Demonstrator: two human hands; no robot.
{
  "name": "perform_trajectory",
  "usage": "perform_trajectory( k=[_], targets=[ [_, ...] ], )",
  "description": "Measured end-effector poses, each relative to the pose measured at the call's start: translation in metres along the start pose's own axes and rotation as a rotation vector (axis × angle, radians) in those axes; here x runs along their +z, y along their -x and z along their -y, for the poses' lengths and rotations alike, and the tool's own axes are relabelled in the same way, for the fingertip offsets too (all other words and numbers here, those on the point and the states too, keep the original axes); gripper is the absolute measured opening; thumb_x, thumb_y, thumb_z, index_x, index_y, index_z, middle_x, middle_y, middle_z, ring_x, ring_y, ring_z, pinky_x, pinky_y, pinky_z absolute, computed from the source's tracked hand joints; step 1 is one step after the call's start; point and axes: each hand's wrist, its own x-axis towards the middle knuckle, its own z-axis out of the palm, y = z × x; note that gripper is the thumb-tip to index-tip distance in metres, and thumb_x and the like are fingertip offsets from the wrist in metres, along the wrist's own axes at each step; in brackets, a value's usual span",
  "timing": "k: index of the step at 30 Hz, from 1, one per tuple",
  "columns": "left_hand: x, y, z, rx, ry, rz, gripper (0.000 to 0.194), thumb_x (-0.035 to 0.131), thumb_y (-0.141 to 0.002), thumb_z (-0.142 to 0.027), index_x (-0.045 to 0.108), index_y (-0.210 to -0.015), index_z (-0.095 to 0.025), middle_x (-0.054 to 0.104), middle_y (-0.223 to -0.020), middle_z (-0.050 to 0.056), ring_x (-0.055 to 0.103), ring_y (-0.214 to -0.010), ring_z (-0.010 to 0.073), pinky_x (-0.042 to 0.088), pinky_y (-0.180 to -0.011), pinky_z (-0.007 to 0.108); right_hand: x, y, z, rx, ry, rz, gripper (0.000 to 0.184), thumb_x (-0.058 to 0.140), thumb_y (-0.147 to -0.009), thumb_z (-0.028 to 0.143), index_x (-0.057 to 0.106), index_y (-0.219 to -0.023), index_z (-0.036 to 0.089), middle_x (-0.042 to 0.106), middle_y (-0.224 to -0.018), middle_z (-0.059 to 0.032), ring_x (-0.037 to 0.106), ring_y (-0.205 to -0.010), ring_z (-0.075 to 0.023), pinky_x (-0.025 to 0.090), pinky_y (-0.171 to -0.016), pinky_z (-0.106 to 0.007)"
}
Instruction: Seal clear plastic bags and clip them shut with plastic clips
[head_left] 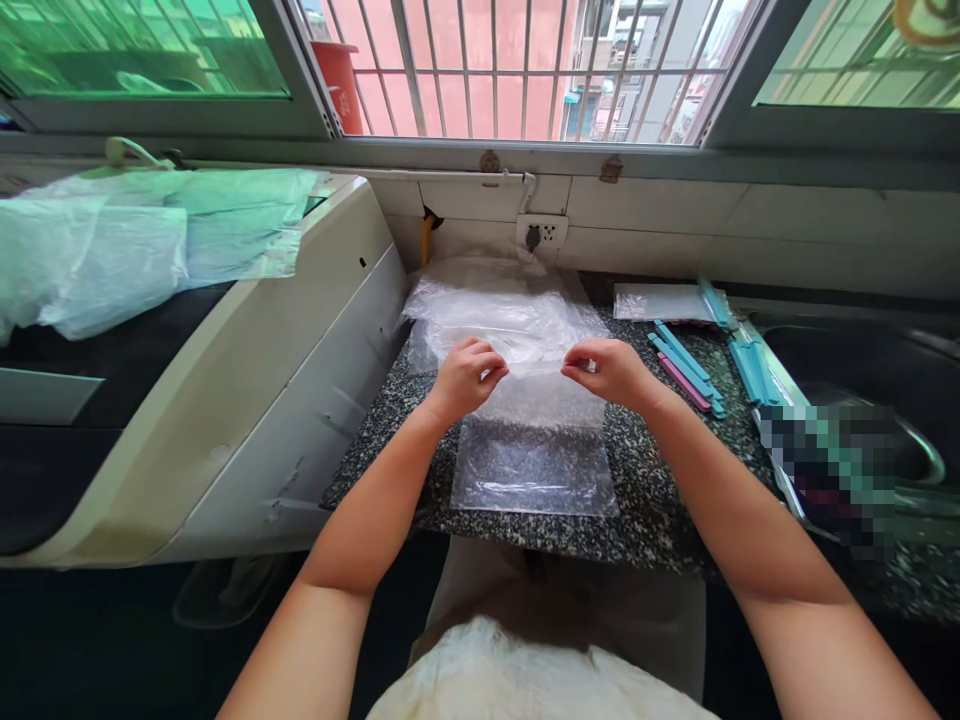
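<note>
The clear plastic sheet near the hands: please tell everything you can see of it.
The clear plastic sheet looks like thin, glossy film with a straight near edge and light creases. It lies flat on the speckled counter, whose pattern shows through; farther back it looks cloudier. The left hand and right hand pinch plastic at its far side; whether this sheet or another layer is unclear.

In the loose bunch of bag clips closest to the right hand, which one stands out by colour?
The pink clip, along the bunch's lower-left side; the clips beside it are light blue.
</note>
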Motion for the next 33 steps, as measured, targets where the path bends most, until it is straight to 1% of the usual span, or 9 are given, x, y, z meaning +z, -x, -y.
perform_trajectory(
  k=[4, 9, 12, 15, 18, 19, 21, 24, 33],
  targets=[
    [-0.001, 0.000, -0.001, -0.031, -0.004, 0.013, 0.016, 0.057, -0.081, -0.025, 0.066, -0.069, -0.018, 0.064, -0.071, 0.005, 0.053, -0.075, 0.0191, 0.043, -0.072, 0.032, 0.000, -0.001, -0.004, 0.008, 0.000, -0.005, 0.011, 0.060, -0.075, 0.025, 0.065, -0.068, 0.019, 0.063, -0.065, -0.0023, 0.052, -0.061, -0.0131, 0.036, -0.060, -0.026],
    [0.003, 0.001, -0.005, -0.052, -0.003, 0.045, 0.014, 0.060, -0.079, -0.029, 0.067, -0.071, -0.019, 0.065, -0.073, 0.005, 0.053, -0.076, 0.0193, 0.041, -0.074, 0.033, 0.006, -0.001, 0.003, -0.043, 0.002, -0.022, 0.011, 0.059, -0.075, 0.025, 0.064, -0.066, 0.020, 0.062, -0.063, -0.0016, 0.050, -0.061, -0.0127, 0.036, -0.061, -0.026],
    [0.003, 0.000, -0.005, -0.055, 0.025, 0.050, 0.014, 0.060, -0.080, -0.026, 0.067, -0.070, -0.019, 0.064, -0.072, 0.005, 0.053, -0.075, 0.0190, 0.041, -0.073, 0.033, 0.005, -0.001, 0.005, -0.032, -0.048, -0.018, 0.010, 0.060, -0.074, 0.024, 0.063, -0.066, 0.020, 0.062, -0.064, -0.0016, 0.051, -0.062, -0.0126, 0.037, -0.061, -0.027],
    [-0.002, -0.001, -0.003, -0.087, 0.071, 0.034, 0.014, 0.060, -0.079, -0.025, 0.066, -0.069, -0.019, 0.064, -0.070, 0.004, 0.052, -0.075, 0.0190, 0.042, -0.072, 0.032, 0.002, 0.000, 0.001, 0.037, -0.222, -0.043, 0.009, 0.063, -0.072, 0.028, 0.063, -0.073, 0.018, 0.062, -0.068, -0.0022, 0.053, -0.063, -0.0127, 0.040, -0.063, -0.027],
    [-0.008, -0.002, 0.000, -0.133, 0.118, -0.010, 0.014, 0.060, -0.079, -0.025, 0.066, -0.067, -0.019, 0.063, -0.068, 0.003, 0.052, -0.074, 0.0183, 0.042, -0.072, 0.031, 0.001, -0.001, -0.005, 0.145, -0.491, -0.096, 0.026, 0.065, -0.070, 0.035, 0.061, -0.088, 0.016, 0.059, -0.065, -0.0002, 0.050, -0.060, -0.0113, 0.041, -0.058, -0.027],
    [-0.010, -0.002, 0.001, -0.146, 0.137, -0.030, 0.015, 0.060, -0.079, -0.025, 0.065, -0.067, -0.019, 0.063, -0.067, 0.003, 0.053, -0.073, 0.0179, 0.042, -0.073, 0.031, 0.001, -0.002, -0.006, 0.173, -0.561, -0.111, 0.029, 0.065, -0.069, 0.037, 0.060, -0.089, 0.016, 0.057, -0.064, 0.0008, 0.048, -0.058, -0.0105, 0.040, -0.056, -0.026],
    [-0.013, -0.002, 0.002, -0.168, 0.177, -0.070, 0.014, 0.060, -0.079, -0.024, 0.065, -0.066, -0.018, 0.063, -0.067, 0.003, 0.054, -0.072, 0.0172, 0.043, -0.075, 0.032, 0.002, -0.003, -0.007, 0.203, -0.629, -0.140, 0.026, 0.064, -0.069, 0.039, 0.059, -0.079, 0.016, 0.054, -0.061, 0.0017, 0.045, -0.056, -0.0093, 0.038, -0.054, -0.025],
    [-0.015, -0.003, 0.004, -0.209, 0.232, -0.105, 0.013, 0.061, -0.077, -0.024, 0.064, -0.065, -0.019, 0.064, -0.068, 0.002, 0.055, -0.072, 0.0171, 0.043, -0.077, 0.033, 0.003, -0.003, -0.006, 0.203, -0.614, -0.164, 0.024, 0.063, -0.068, 0.038, 0.056, -0.063, 0.016, 0.054, -0.060, 0.0011, 0.044, -0.057, -0.0090, 0.038, -0.056, -0.026],
    [-0.013, -0.003, 0.002, -0.241, 0.278, -0.101, 0.014, 0.062, -0.075, -0.026, 0.063, -0.063, -0.019, 0.063, -0.066, 0.003, 0.055, -0.072, 0.0177, 0.044, -0.074, 0.033, 0.003, -0.003, -0.003, 0.195, -0.578, -0.191, 0.022, 0.061, -0.067, 0.038, 0.056, -0.061, 0.017, 0.054, -0.058, 0.0006, 0.044, -0.057, -0.0098, 0.037, -0.056, -0.026]
  ],
)
